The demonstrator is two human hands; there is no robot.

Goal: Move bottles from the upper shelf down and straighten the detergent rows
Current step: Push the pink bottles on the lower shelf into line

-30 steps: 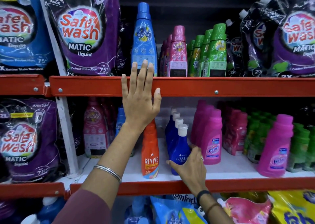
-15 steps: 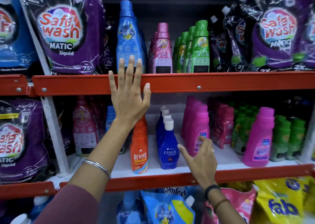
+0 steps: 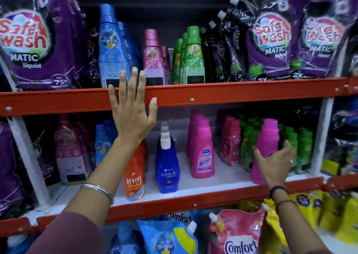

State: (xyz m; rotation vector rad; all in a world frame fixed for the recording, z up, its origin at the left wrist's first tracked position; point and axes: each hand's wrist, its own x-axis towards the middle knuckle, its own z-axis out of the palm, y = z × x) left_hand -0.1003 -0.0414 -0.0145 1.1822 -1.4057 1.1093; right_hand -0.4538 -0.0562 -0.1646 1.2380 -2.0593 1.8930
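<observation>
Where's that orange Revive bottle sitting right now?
The orange Revive bottle stands at the front of the middle shelf, left of centre in the head view, just left of the blue Ujala bottle and partly hidden behind the person's left forearm.

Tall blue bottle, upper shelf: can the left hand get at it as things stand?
Probably yes. The left hand lies flat against the orange shelf rail, its fingers already reaching up over the base of the tall blue bottle. Nothing stands in front of the bottle, and the hand is empty.
</observation>
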